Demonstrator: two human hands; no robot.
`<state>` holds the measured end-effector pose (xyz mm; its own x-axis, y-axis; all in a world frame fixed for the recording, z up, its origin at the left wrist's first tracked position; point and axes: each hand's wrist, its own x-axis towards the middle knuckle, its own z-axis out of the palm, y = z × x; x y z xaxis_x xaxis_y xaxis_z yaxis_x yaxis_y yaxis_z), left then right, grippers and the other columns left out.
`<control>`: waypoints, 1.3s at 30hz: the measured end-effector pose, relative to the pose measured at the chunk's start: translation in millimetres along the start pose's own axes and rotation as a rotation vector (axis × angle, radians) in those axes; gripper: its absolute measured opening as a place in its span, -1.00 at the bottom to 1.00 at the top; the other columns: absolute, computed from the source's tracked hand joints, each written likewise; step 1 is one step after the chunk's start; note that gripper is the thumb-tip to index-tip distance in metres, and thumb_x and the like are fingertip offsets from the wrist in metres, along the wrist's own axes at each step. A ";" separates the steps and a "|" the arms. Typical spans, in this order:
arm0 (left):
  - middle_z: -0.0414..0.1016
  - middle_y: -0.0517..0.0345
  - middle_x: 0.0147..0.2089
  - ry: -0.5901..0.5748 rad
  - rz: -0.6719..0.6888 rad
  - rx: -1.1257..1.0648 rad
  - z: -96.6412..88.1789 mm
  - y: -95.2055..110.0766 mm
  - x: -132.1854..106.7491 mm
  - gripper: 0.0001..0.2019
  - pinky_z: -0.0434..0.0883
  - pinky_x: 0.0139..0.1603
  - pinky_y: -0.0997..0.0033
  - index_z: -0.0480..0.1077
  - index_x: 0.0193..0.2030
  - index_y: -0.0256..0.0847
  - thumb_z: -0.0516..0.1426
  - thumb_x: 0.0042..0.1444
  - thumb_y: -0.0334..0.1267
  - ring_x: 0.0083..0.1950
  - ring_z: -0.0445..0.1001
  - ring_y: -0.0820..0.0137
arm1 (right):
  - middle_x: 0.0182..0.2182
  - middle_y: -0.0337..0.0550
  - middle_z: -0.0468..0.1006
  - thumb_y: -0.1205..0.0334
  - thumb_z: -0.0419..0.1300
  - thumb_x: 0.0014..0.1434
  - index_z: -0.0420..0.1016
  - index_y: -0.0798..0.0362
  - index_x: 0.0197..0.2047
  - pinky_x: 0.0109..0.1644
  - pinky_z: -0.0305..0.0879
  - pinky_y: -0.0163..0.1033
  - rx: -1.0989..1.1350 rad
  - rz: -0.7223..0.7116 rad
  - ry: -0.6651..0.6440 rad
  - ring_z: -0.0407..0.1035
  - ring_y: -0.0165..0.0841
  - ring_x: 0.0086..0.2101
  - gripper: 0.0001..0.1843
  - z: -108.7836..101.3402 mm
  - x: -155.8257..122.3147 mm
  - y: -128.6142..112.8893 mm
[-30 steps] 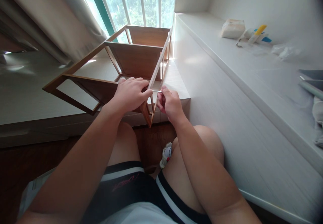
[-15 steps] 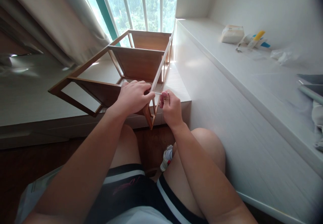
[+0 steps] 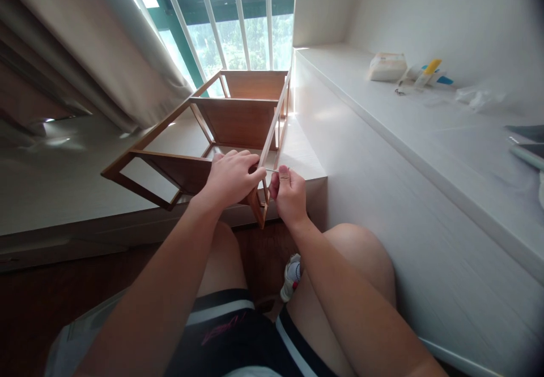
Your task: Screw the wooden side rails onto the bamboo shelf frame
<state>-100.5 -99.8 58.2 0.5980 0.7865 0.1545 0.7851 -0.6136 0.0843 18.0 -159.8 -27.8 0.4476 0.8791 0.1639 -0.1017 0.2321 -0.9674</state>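
Observation:
A brown wooden shelf frame (image 3: pixel 244 119) lies tilted on the pale ledge, its panels facing me. My left hand (image 3: pixel 236 174) is closed over the edge of its nearest panel, thumb close to the right-hand rail (image 3: pixel 276 117). On the other side of that rail, my right hand (image 3: pixel 289 193) pinches a thin metal hex key (image 3: pixel 272 170). Its shaft runs level from my fingers to the rail beside my left thumb. My fist hides the other end of the key, and whatever its tip meets is too small to make out.
A white counter (image 3: pixel 382 122) rises along the right. On it are a soft white pack (image 3: pixel 387 66), a yellow-capped tube (image 3: pixel 431 70) and crumpled clear plastic (image 3: pixel 480 96). A barred window (image 3: pixel 233 31) stands behind the frame, a curtain (image 3: pixel 106 42) at left. My knees are below the ledge.
The view has tilted upward, so the frame and both hands appear lower and slightly to the right. Both hands keep their hold; my right thumb has shifted a little around the key.

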 end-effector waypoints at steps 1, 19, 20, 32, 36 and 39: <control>0.46 0.16 -0.29 0.002 0.002 0.000 0.6 -0.5 -0.1 -0.71 0.08 -0.15 0.18 0.26 -0.43 -0.14 -0.04 0.24 -0.05 -0.14 0.40 0.20 | -0.71 -0.33 0.22 -0.27 -0.07 0.35 0.23 -0.02 -0.50 -0.55 0.10 -0.29 0.020 0.014 -0.020 0.13 -0.44 -0.68 -0.43 -0.7 0.2 -1.4; 0.46 0.17 -0.28 -0.027 0.003 0.016 -3.0 1.5 -0.4 -0.72 0.11 -0.16 0.17 0.23 -0.44 -0.14 -0.04 0.26 -0.08 -0.14 0.40 0.21 | -0.87 -0.35 0.09 0.07 -0.06 0.34 0.18 0.01 -0.63 -0.74 -0.30 -0.37 0.247 0.570 -0.362 -0.14 -0.52 -0.84 -0.50 -22.2 17.1 -43.1; 0.46 0.17 -0.28 -0.028 0.001 0.012 -3.3 1.7 -0.5 -0.72 0.11 -0.16 0.17 0.23 -0.44 -0.14 -0.04 0.26 -0.08 -0.14 0.40 0.22 | -0.87 -0.34 0.10 0.06 -0.07 0.35 0.18 0.01 -0.62 -0.74 -0.30 -0.37 0.238 0.564 -0.374 -0.13 -0.52 -0.83 -0.50 -23.5 16.9 -44.7; 0.48 0.16 -0.25 -0.027 0.000 0.015 -3.1 1.8 -0.9 -0.71 0.12 -0.16 0.18 0.26 -0.43 -0.14 -0.05 0.27 -0.08 -0.15 0.41 0.22 | -0.84 -0.35 0.14 0.13 -0.03 0.38 0.09 0.01 -0.60 -0.68 -0.18 -0.38 0.153 0.338 -0.313 -0.02 -0.55 -0.80 -0.51 -22.6 12.1 -41.2; 0.49 0.14 -0.24 -0.038 -0.003 0.015 -4.1 2.6 -0.7 -0.71 0.14 -0.14 0.16 0.26 -0.42 -0.13 -0.06 0.27 -0.07 -0.13 0.41 0.21 | -0.86 -0.36 0.13 0.04 0.00 0.35 0.06 -0.01 -0.60 -0.68 -0.23 -0.34 0.209 0.312 -0.232 -0.07 -0.53 -0.81 -0.50 -27.2 13.1 -40.1; 0.50 0.13 -0.23 -0.048 -0.011 0.016 -5.0 3.1 -1.2 -0.71 0.15 -0.12 0.16 0.26 -0.41 -0.13 -0.05 0.26 -0.07 -0.12 0.41 0.20 | -0.83 -0.35 0.17 -0.07 0.04 0.34 0.09 -0.02 -0.58 -0.65 -0.19 -0.32 0.167 0.243 -0.244 -0.04 -0.52 -0.78 -0.48 -33.4 15.0 -37.3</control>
<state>-99.6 -103.0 63.2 0.5963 0.7958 0.1058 0.7938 -0.6041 0.0700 58.2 -169.2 4.3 0.1696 0.9855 -0.0056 -0.3316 0.0518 -0.9420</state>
